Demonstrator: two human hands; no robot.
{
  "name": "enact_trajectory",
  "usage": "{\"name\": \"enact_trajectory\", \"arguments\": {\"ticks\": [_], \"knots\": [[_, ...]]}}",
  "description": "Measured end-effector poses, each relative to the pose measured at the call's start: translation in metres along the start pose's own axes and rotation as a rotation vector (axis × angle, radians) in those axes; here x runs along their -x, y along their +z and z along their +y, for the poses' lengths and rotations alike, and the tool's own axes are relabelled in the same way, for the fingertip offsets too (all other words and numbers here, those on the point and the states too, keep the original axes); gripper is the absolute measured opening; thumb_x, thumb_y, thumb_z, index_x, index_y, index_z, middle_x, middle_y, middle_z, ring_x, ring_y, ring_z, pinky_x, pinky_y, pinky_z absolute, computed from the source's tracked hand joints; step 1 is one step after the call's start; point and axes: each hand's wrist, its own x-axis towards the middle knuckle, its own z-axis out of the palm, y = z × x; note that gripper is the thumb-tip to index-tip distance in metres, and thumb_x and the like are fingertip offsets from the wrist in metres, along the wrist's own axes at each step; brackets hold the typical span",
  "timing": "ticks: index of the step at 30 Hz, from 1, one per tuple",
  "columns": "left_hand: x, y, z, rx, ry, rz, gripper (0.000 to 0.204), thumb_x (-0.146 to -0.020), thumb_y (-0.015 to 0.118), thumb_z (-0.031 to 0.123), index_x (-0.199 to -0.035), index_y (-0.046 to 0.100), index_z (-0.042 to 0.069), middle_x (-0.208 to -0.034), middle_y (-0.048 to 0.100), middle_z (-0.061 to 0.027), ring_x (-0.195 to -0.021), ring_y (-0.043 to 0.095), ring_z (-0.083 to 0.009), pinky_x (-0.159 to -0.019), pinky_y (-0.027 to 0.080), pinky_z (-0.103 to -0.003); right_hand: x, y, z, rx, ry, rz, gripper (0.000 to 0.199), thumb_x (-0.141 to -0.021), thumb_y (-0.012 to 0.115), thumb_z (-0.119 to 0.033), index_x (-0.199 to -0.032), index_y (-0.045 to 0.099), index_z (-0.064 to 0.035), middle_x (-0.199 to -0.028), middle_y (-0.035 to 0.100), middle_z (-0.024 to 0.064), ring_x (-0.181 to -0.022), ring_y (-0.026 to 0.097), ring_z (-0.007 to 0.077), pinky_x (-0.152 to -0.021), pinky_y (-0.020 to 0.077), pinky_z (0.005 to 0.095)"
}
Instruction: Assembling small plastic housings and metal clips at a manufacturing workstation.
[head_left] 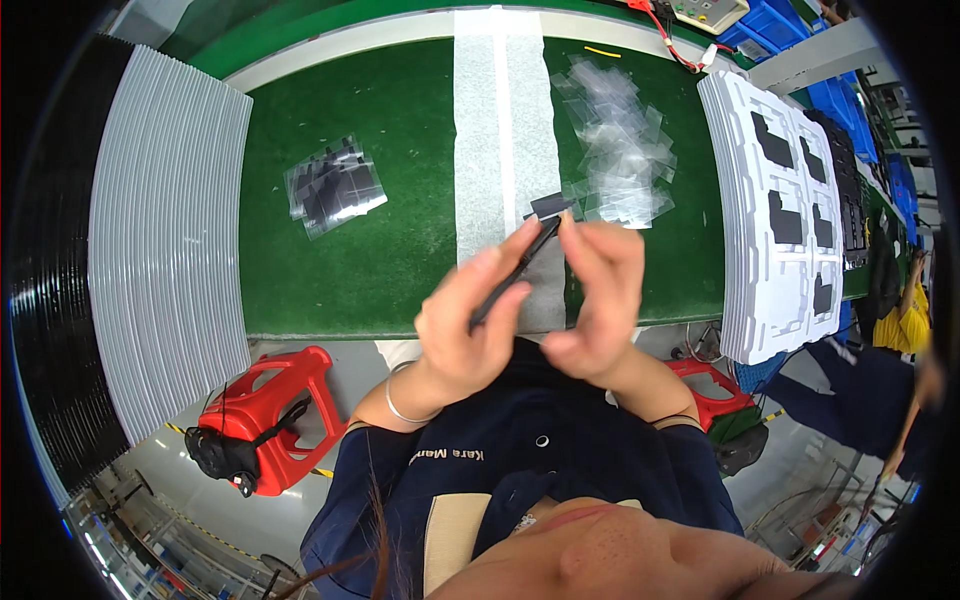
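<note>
My left hand is closed around slim black tweezers, their tip pointing up and away from me. At that tip, a small dark sheet piece is pinched at its near edge by my right hand, thumb apart from the other fingers. Both hands are over the near part of a pale cloth strip on the green table. To the left lies a loose pile of clear films with black pieces. On the right, clear film sheets are heaped.
A tall stack of grey-white trays stands at the left edge. At the right edge, white foam trays hold black pieces in their recesses. Red stools stand below the table. A yellow strip lies near the far edge.
</note>
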Motion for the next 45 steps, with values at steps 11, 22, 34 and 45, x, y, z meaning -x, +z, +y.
{"name": "enact_trajectory", "arguments": {"ticks": [11,22,34,45], "knots": [[-0.006,-0.009,-0.007,0.787,-0.535,0.159,0.057,-0.075,0.061,-0.006,-0.125,0.032,0.000,-0.099,0.058,-0.0179,-0.093,0.059,-0.0236,-0.080,0.050,-0.034,-0.004,-0.008,0.006,-0.849,0.499,0.047,0.017,-0.074,0.062,0.007,-0.090,0.060,0.0031,-0.083,0.055,0.0084,-0.071,0.052,0.0110,-0.061,0.0408,0.0215],[-0.001,-0.031,-0.008,0.626,-0.646,-0.129,0.017,-0.079,0.061,0.002,-0.094,0.061,-0.007,-0.086,0.066,-0.0114,-0.076,0.062,-0.0146,-0.070,0.049,-0.026,-0.014,-0.020,0.009,-0.557,0.300,-0.147,0.031,-0.066,0.071,0.001,-0.096,0.066,-0.0002,-0.076,0.059,0.0080,-0.065,0.055,0.0138,-0.058,0.0418,0.0238],[-0.005,-0.026,-0.009,0.978,-0.889,-0.028,0.020,-0.081,0.060,0.003,-0.096,0.058,-0.009,-0.086,0.063,-0.0155,-0.073,0.062,-0.0174,-0.065,0.054,-0.029,-0.005,-0.007,0.016,-0.559,0.193,0.021,0.032,-0.065,0.076,-0.009,-0.093,0.064,-0.0006,-0.072,0.055,0.0046,-0.060,0.048,0.0127,-0.055,0.0376,0.0232],[-0.005,-0.030,-0.010,0.554,-0.609,-0.220,0.018,-0.078,0.062,0.002,-0.093,0.061,-0.008,-0.089,0.066,-0.0144,-0.078,0.063,-0.0167,-0.070,0.050,-0.026,-0.025,-0.029,0.022,-0.956,0.735,-0.394,0.020,-0.083,0.057,-0.016,-0.071,0.055,0.0001,-0.074,0.049,0.0045,-0.066,0.042,0.0108,-0.059,0.0317,0.0230]]}}
